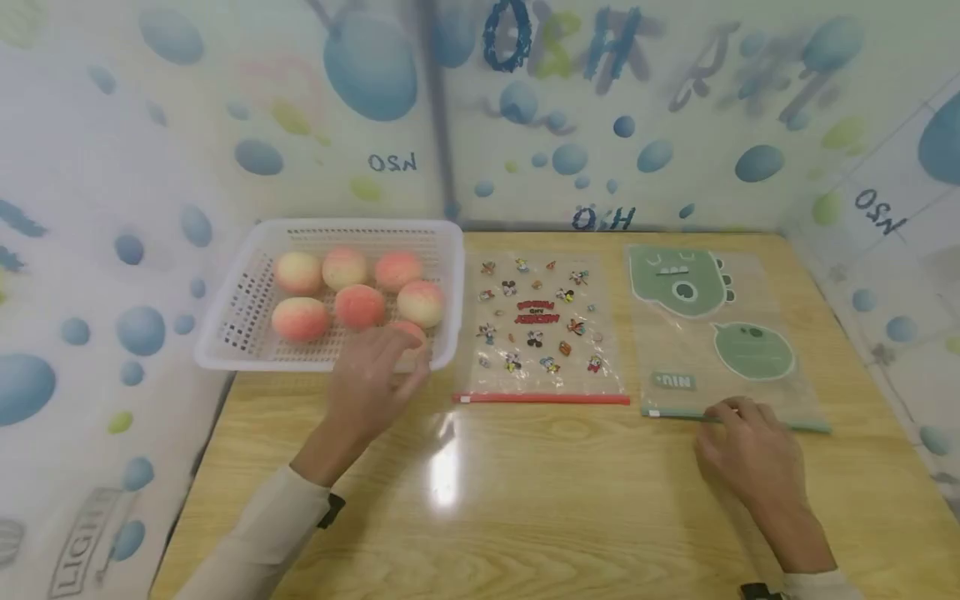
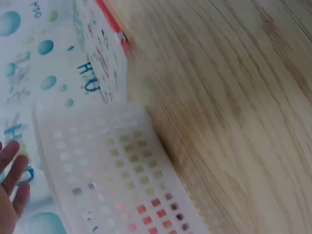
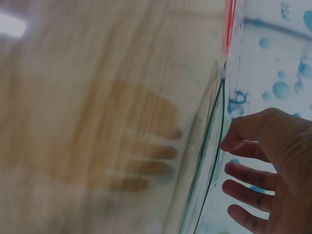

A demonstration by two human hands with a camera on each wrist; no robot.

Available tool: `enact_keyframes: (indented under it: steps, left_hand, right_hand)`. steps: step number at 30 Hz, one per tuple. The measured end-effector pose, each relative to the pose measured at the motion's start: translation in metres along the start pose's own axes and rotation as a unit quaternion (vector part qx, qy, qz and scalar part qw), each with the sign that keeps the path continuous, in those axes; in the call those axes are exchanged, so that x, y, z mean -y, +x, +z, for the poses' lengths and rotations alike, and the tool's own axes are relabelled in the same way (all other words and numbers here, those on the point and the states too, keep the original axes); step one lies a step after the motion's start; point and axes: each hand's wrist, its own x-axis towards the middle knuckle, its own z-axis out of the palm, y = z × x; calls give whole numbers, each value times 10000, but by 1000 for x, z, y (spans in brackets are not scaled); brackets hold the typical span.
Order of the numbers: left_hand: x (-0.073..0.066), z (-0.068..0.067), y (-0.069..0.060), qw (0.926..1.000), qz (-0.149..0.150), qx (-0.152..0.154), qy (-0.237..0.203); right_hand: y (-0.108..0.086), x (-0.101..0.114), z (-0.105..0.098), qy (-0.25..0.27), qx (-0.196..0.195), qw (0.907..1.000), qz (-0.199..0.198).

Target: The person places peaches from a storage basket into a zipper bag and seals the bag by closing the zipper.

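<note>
My left hand (image 1: pixel 371 379) reaches over the front rim of a white perforated basket (image 1: pixel 217 346). Its fingers are beside a peach (image 1: pixel 408 332), partly hidden by them; contact cannot be made out. Several more pink-and-yellow peaches (image 1: pixel 300 319) lie in the basket. In the left wrist view, only spread fingertips (image 2: pixel 14 170) show at the left edge. My right hand (image 1: pixel 753 454) is at the green-edged end of a clear zip bag (image 1: pixel 750 400) with green cartoon shapes. Loosely bent fingers (image 3: pixel 248 195) show beside that edge in the right wrist view.
Between the basket and the green bag lies another clear zip bag (image 1: pixel 536 325) with small cartoon figures and a red slider strip (image 1: pixel 555 399). Everything lies on a wooden table (image 1: pixel 525 508). Bubble-patterned walls (image 1: pixel 570 158) enclose its back and sides.
</note>
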Motion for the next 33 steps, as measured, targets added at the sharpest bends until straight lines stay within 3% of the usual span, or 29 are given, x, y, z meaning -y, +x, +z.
enact_keyframes:
  steps: [3, 6, 9, 12, 20, 27, 33]
  left_hand:
    - [-10, 7, 2, 9967, 576, 240, -527]
    - [-19, 8, 2, 9903, 917, 647, -815]
    - [-26, 11, 1, 9861, 986, 915, -976]
    - [-29, 14, 0, 9848, 909, 992, -1100]
    - [-30, 18, -3, 9857, 718, 899, -1230]
    - [-33, 19, -4, 9890, 753, 557, -1141]
    - [-37, 23, 0, 9898, 835, 297, -1113]
  right_hand:
    - [-12, -15, -2, 8, -168, 9998, -57]
    - [-14, -23, -1, 19, -64, 9999, 94]
    - [-15, -28, 1, -20, -16, 9999, 124]
    - [-15, -31, 2, -190, -101, 9998, 34]
    - [-13, -32, 3, -338, -177, 9988, 309]
    - [-2, -22, -3, -187, -919, 9956, -48]
    - [16, -5, -12, -96, -1086, 9939, -163]
